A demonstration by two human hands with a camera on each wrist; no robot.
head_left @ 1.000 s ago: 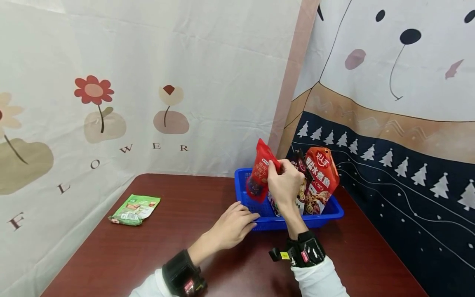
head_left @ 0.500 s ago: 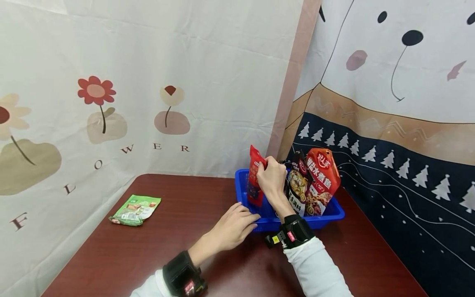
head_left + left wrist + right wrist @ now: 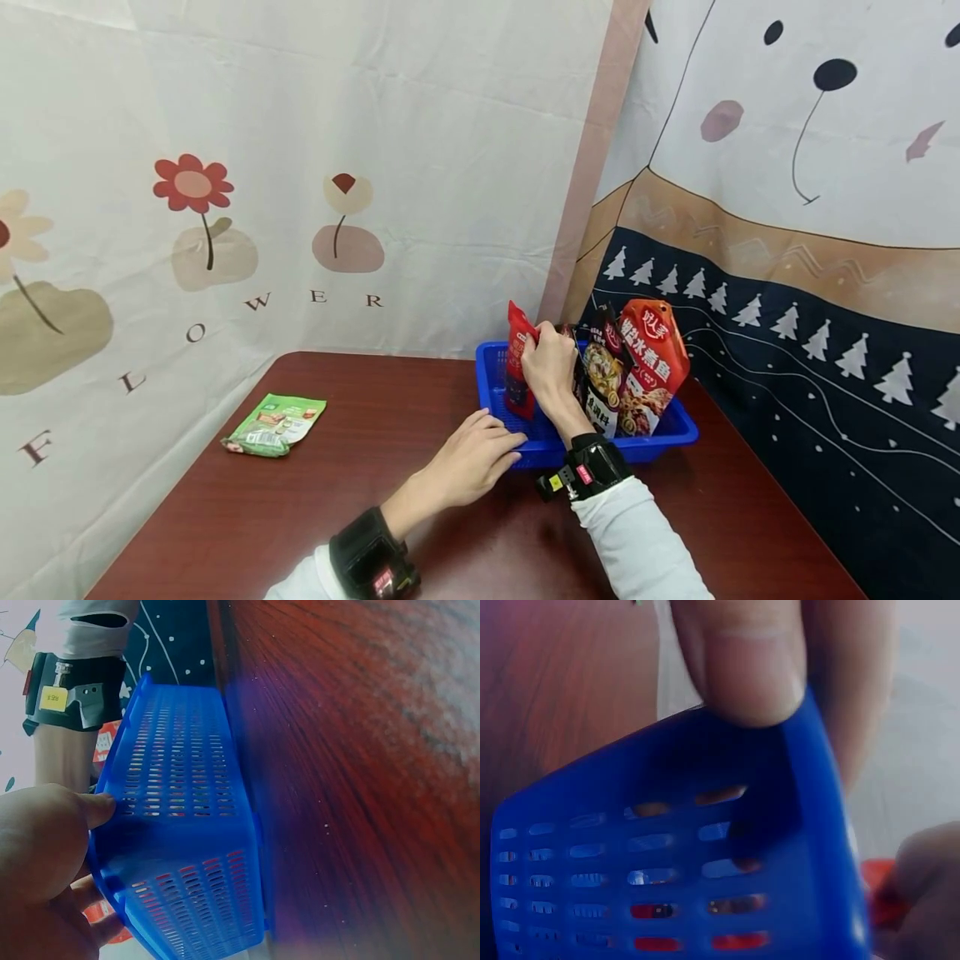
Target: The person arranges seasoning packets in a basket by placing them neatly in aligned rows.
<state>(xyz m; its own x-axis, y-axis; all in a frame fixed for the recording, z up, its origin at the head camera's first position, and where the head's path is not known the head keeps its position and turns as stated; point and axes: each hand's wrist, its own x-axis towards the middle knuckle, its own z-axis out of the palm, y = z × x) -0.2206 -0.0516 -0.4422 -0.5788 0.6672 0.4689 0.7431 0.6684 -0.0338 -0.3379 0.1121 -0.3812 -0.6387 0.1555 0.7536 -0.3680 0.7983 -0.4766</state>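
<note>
Seasoning packet in green lies flat at the left of the dark red table, well apart from everything else. Left hand is laid with relaxed fingers against the near wall of the blue slotted basket, nothing being gripped. Right hand is pinched on the upper edge of the red sauce pouch, which is stood upright at the basket's left end. Beside it, a dark pouch and an orange fish-seasoning pouch are leaned. The red pouch is judged light, soft and slick, best taken by its sealed top. Compared with a second ago, it has been lowered into the basket and turned upright.
</note>
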